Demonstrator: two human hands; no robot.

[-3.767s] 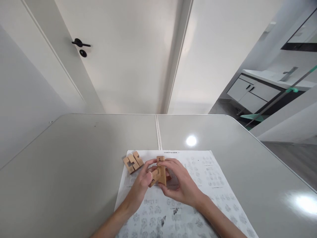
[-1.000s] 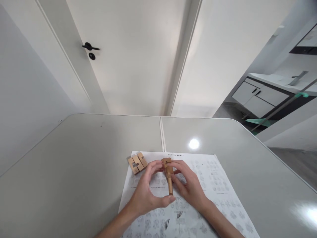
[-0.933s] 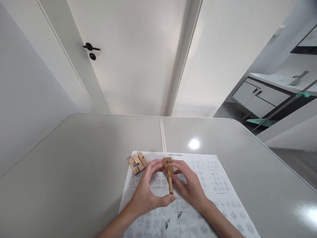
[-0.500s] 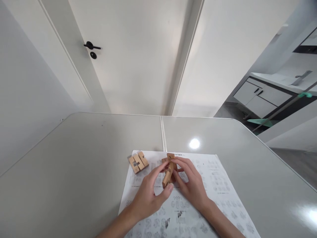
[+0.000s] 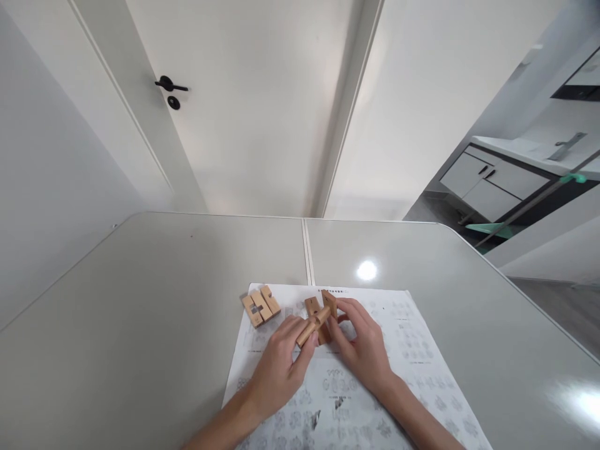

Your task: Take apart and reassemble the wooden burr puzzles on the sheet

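My left hand (image 5: 281,359) pinches a notched wooden puzzle piece (image 5: 307,331) between thumb and fingers, slanting up to the right. In my right hand (image 5: 360,340) a second wooden puzzle piece (image 5: 330,301) stands on edge, held between thumb and fingers. Under and between them, another wooden piece (image 5: 311,305) with a number mark rests on the printed sheet (image 5: 398,387); its lower part is partly covered. Whether the held pieces touch each other I cannot tell. Several light wooden pieces (image 5: 260,305) lie side by side at the sheet's upper left corner.
The sheet bears rows of small puzzle drawings and lies on a grey table (image 5: 140,325) with a seam (image 5: 307,250) down its middle. Beyond the table's far edge is a white door (image 5: 253,112). A sink cabinet (image 5: 497,178) stands at the right.
The piece in my left hand has moved left and down, its tilt now flatter. The piece in my right hand has turned and shifted right, revealing more of the piece below.
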